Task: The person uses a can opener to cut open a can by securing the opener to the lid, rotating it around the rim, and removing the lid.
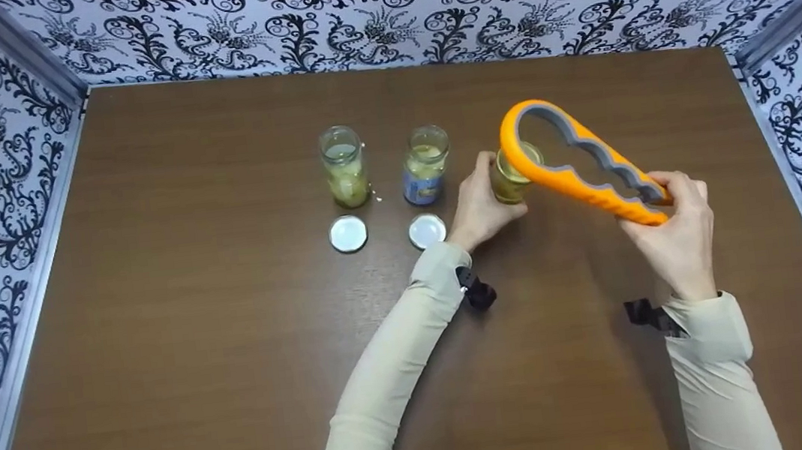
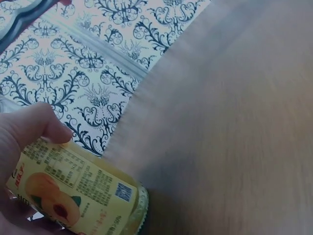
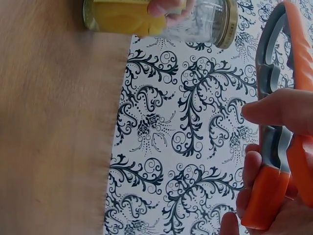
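Note:
My left hand [image 1: 480, 204] grips an upright glass jar of peaches [image 2: 78, 191], its thumb and fingers curled round the yellow label. A gold lid [image 3: 228, 24] caps this jar in the right wrist view. My right hand [image 1: 681, 242] holds an orange jar opener [image 1: 582, 193] by its handle ends. Grey wavy grips line the inside of the opener's two arms. Its rounded loop end overlaps the top of the jar in the head view, hiding the lid there. From the right wrist, the opener stands apart from the lid.
Left of my left hand stand two lidless glass jars, one plain [image 1: 348, 186] with pale contents, one with a blue label [image 1: 422, 186]. Two white lids [image 1: 348, 234] lie in front of them. Patterned panels [image 1: 377, 16] border the brown table [image 1: 195, 339].

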The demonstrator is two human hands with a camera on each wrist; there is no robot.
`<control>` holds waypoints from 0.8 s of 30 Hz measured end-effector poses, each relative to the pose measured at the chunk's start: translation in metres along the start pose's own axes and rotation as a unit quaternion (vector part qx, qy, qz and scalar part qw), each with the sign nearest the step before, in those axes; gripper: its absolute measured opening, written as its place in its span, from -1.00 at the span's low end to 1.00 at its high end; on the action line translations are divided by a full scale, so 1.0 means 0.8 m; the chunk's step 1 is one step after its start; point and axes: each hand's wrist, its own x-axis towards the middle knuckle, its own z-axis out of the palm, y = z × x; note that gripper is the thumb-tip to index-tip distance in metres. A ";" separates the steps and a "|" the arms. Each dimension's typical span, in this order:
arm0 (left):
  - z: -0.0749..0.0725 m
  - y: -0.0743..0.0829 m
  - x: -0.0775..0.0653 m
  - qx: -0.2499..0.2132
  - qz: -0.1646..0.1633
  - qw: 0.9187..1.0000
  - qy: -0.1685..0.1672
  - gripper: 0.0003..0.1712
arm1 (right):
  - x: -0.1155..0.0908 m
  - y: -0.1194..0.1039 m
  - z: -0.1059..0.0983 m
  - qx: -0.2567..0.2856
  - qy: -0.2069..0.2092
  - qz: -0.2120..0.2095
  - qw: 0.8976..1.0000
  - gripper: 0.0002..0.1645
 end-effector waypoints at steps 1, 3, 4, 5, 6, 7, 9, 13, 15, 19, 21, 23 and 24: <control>-0.002 0.001 -0.002 0.002 0.002 1.000 -0.003 -0.21 | 0.000 -0.001 -0.001 -0.002 -0.001 -0.002 1.000 -0.55; -0.005 0.003 -0.006 0.009 0.005 1.000 -0.011 -0.20 | 0.001 -0.003 -0.002 -0.003 -0.003 -0.004 1.000 -0.55; -0.007 0.003 -0.007 0.015 0.007 1.000 -0.016 -0.20 | 0.001 -0.004 -0.003 -0.004 -0.004 -0.006 1.000 -0.54; -0.010 0.004 -0.010 0.022 0.008 1.000 -0.019 -0.18 | 0.002 -0.006 -0.003 -0.004 -0.005 -0.008 1.000 -0.54; -0.012 0.006 -0.012 0.028 0.008 0.999 -0.022 -0.15 | 0.002 -0.007 -0.003 -0.003 -0.007 -0.011 1.000 -0.54; -0.015 0.006 -0.015 0.031 0.008 0.999 -0.024 -0.13 | 0.003 -0.009 -0.003 -0.004 -0.010 -0.014 1.000 -0.54; -0.020 0.008 -0.021 0.036 0.008 0.999 -0.026 -0.10 | 0.003 -0.012 -0.002 -0.005 -0.019 -0.025 0.999 -0.54; -0.028 0.013 -0.036 0.027 0.013 0.999 -0.033 -0.22 | 0.001 -0.019 0.001 -0.011 -0.042 -0.051 0.998 -0.53; -0.031 0.017 -0.044 0.025 0.012 0.999 -0.039 -0.29 | 0.000 -0.023 0.003 -0.012 -0.053 -0.062 0.997 -0.51; -0.038 0.025 -0.058 0.048 0.006 0.997 -0.053 -0.22 | -0.002 -0.032 0.005 -0.006 -0.078 -0.077 0.994 -0.50; -0.040 0.029 -0.062 0.053 0.005 0.997 -0.061 -0.14 | -0.003 -0.037 0.006 0.001 -0.091 -0.083 0.992 -0.50; -0.042 0.033 -0.067 0.050 0.001 0.996 -0.069 -0.10 | -0.004 -0.041 0.006 0.003 -0.106 -0.092 0.990 -0.49; -0.043 0.035 -0.070 0.049 0.000 0.996 -0.072 -0.09 | -0.004 -0.043 0.006 0.001 -0.112 -0.096 0.989 -0.48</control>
